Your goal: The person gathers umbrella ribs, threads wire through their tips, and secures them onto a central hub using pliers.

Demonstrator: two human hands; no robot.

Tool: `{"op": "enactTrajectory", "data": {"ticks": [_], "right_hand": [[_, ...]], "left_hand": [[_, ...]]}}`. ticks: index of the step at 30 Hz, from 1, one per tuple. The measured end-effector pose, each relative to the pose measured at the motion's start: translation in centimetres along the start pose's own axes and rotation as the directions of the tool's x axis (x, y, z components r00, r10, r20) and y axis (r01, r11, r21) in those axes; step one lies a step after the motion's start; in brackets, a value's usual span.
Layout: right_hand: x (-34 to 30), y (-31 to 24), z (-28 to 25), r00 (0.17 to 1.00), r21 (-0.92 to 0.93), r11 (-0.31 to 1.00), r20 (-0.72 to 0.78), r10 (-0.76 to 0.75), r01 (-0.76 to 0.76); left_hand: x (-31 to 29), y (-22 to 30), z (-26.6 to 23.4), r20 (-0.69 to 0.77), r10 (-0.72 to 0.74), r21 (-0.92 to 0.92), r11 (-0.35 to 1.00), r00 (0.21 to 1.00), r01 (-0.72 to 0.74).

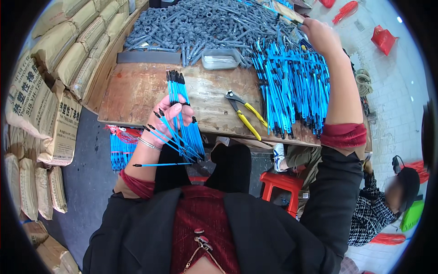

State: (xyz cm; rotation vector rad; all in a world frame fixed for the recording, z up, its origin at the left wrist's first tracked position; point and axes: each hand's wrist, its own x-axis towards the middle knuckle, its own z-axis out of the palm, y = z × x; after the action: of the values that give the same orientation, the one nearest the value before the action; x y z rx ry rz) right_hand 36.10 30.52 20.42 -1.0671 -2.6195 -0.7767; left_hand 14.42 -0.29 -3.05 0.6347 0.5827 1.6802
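Note:
My left hand (pixel 169 116) grips a bunch of blue rods with black tips (pixel 179 114), held upright over the near edge of the wooden table (pixel 137 93); several rods splay out below my fingers. My right hand (pixel 319 36) reaches far out over the big pile of blue rods (pixel 292 86) on the table's right side and pinches a rod at the pile's far end. Behind the blue rods lies a heap of grey plastic parts (pixel 200 23).
Yellow-handled pliers (pixel 246 114) lie on the table between my hands, a clear plastic tray (pixel 221 58) behind them. Stacked sacks (pixel 54 82) line the left. A bundle of blue rods (pixel 121 148) rests under the table. A red stool (pixel 285 187) and a seated person (pixel 378 205) are at the right.

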Motion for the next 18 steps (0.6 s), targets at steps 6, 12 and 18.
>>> {"op": "enactTrajectory", "data": {"ticks": [6, 12, 18], "right_hand": [[-1.8, 0.7, 0.3, 0.992, 0.104, 0.991, 0.104, 0.068, -0.079], [-4.7, 1.9, 1.1, 0.962, 0.296, 0.938, -0.149, 0.23, -0.178], [-6.9, 1.1, 0.2, 0.872, 0.814, 0.486, 0.049, 0.487, -0.318]], "left_hand": [[0.5, -0.3, 0.1, 0.035, 0.002, -0.014, 1.0, 0.999, -0.001], [3.3, 0.8, 7.2, -0.064, -0.212, -0.034, 0.977, 0.975, 0.21], [11.3, -4.0, 11.7, 0.053, -0.191, -0.16, 0.967, 0.98, 0.198]]}}
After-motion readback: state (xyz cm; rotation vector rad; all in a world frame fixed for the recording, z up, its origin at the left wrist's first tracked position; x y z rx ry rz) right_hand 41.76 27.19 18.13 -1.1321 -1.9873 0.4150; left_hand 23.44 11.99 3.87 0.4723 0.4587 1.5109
